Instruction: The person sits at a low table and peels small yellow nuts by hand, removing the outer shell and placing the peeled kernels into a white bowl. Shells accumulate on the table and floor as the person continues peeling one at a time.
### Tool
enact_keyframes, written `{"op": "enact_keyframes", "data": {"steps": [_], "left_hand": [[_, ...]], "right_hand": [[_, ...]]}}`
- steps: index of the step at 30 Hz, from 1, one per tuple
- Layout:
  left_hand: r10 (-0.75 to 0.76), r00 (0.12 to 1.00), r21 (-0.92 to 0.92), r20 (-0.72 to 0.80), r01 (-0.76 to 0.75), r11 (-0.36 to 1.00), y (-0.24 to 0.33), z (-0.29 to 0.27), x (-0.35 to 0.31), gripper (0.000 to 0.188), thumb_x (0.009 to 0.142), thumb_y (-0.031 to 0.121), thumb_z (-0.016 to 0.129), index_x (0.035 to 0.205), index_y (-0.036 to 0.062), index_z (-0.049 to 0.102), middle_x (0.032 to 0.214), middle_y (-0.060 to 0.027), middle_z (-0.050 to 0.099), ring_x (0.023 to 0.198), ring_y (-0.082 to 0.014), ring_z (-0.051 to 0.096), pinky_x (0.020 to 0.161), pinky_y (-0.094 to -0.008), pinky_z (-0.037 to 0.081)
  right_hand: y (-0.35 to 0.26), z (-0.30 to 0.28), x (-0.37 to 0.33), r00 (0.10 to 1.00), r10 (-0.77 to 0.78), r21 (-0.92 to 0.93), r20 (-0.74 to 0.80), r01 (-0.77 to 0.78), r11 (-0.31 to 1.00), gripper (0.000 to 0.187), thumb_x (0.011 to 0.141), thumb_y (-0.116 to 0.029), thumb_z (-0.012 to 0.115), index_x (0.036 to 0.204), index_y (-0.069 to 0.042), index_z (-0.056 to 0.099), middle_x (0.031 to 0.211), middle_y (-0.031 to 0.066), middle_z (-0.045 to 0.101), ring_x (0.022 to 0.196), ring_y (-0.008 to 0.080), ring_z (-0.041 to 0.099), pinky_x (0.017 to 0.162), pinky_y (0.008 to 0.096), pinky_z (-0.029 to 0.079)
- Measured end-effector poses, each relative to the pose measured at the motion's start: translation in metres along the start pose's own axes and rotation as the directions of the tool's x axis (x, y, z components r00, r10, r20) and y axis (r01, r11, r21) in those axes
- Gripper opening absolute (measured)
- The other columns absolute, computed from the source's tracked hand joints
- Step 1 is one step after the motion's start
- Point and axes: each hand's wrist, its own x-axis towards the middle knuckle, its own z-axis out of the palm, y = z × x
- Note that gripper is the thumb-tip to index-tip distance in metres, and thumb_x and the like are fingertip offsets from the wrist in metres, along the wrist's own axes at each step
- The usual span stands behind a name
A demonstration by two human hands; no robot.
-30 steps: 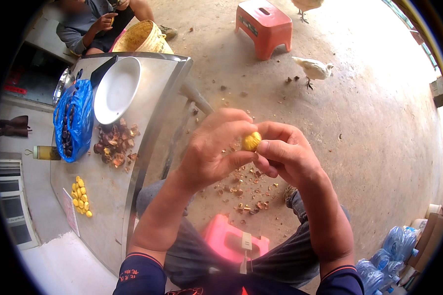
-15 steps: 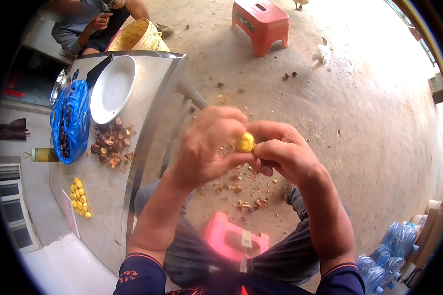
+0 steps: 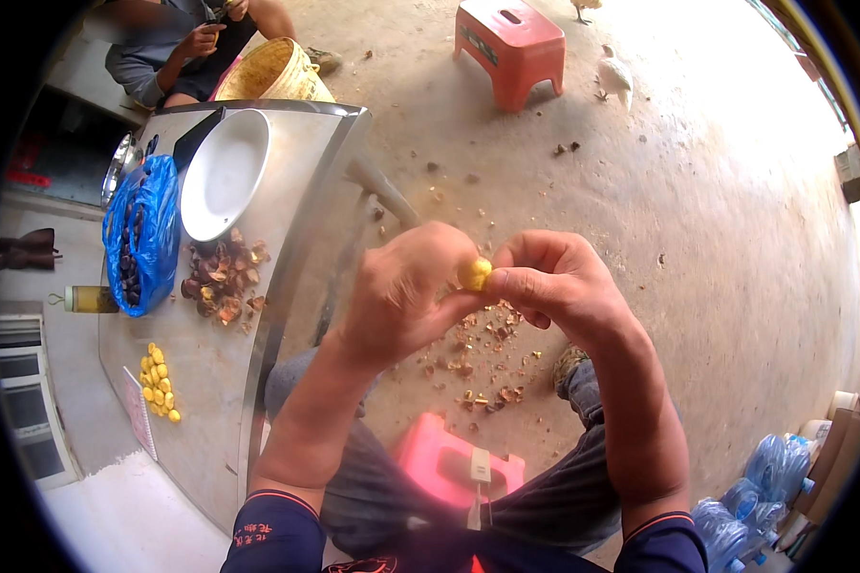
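Note:
A yellow peeled chestnut (image 3: 475, 274) is held up between my two hands, above the floor and my knees. My left hand (image 3: 413, 286) curls round its left side, fingers closed, with part of the nut hidden. From the right, my right hand (image 3: 556, 282) pinches at the nut's edge with thumb and forefinger; whether a bit of skin is between those fingertips cannot be made out. On the table to my left lie a pile of yellow peeled chestnuts (image 3: 158, 382) and a heap of brown shells (image 3: 225, 277). A blue plastic bag (image 3: 162, 205) of dark unpeeled chestnuts stands beside the shells.
A white oval dish (image 3: 225, 177) lies on the table (image 3: 201, 382), near a notebook (image 3: 139, 413) and a bottle (image 3: 91, 299). Beyond sits another person (image 3: 177, 57) by a yellow basket (image 3: 272, 72). A red stool (image 3: 511, 43), a bird (image 3: 614, 76) and shell scraps occupy the floor.
My left hand has turned slightly over the chestnut, and my right hand's fingers have shifted at its edge. The white bird by the stool has moved and turned.

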Motion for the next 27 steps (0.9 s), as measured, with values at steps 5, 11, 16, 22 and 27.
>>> {"op": "enact_keyframes", "data": {"steps": [5, 11, 16, 22, 27], "left_hand": [[-0.004, 1.0, 0.025, 0.029, 0.003, 1.0, 0.003, 0.001, -0.002, 0.038, 0.066, 0.01, 0.085, 0.092, 0.0066, 0.058, 0.083, -0.0102, 0.061, 0.073, -0.0303, 0.063, 0.062, -0.0376, 0.051], [0.016, 0.995, 0.04, 0.095, -0.02, 0.999, 0.004, 0.002, 0.0, 0.039, 0.066, 0.01, 0.085, 0.096, 0.0068, 0.06, 0.084, -0.011, 0.061, 0.075, -0.0315, 0.063, 0.066, -0.0388, 0.051], [-0.062, 0.992, -0.081, 0.109, 0.071, 0.994, 0.002, 0.001, -0.002, 0.04, 0.072, 0.02, 0.086, 0.101, 0.0058, 0.061, 0.086, -0.0064, 0.064, 0.068, -0.0144, 0.06, 0.057, -0.0266, 0.047], [-0.172, 0.983, -0.297, 0.06, 0.182, 0.937, 0.005, -0.003, -0.004, 0.038, 0.077, 0.02, 0.084, 0.105, 0.0058, 0.063, 0.091, -0.0045, 0.066, 0.074, -0.0117, 0.062, 0.062, -0.0254, 0.049], [-0.115, 0.992, -0.225, 0.05, 0.123, 0.966, 0.001, -0.004, -0.005, 0.049, 0.078, 0.026, 0.083, 0.115, 0.0081, 0.058, 0.101, -0.0065, 0.071, 0.079, -0.0081, 0.06, 0.065, -0.0204, 0.048]], "right_hand": [[-0.003, 0.001, -0.001, 0.999, 0.016, -0.039, -0.032, -0.017, 0.999, 0.015, 0.084, -0.016, 0.071, 0.082, -0.001, 0.066, 0.062, -0.0031, 0.054, 0.052, 0.004, 0.045, 0.047, 0.0207, 0.033], [-0.004, -0.003, 0.0, 0.995, 0.093, -0.144, -0.04, -0.097, 0.985, 0.021, 0.079, -0.017, 0.065, 0.087, 0.002, 0.069, 0.073, 0.0016, 0.061, 0.069, 0.0089, 0.054, 0.06, 0.0274, 0.045], [-0.001, -0.004, -0.001, 0.997, 0.073, -0.137, -0.03, -0.076, 0.988, 0.022, 0.08, -0.018, 0.061, 0.088, 0.002, 0.066, 0.073, 0.0025, 0.059, 0.071, 0.0102, 0.054, 0.061, 0.0287, 0.045], [-0.006, 0.005, -0.001, 0.992, 0.027, -0.028, -0.124, -0.03, 0.999, 0.009, 0.08, -0.011, 0.057, 0.075, -0.004, 0.058, 0.06, -0.0024, 0.051, 0.052, 0.0053, 0.045, 0.046, 0.0226, 0.033], [0.003, -0.001, 0.002, 0.998, -0.049, -0.014, -0.031, 0.048, 0.999, 0.013, 0.083, -0.012, 0.059, 0.087, 0.0, 0.062, 0.072, 0.0027, 0.059, 0.062, 0.0097, 0.054, 0.055, 0.0246, 0.044]]}}
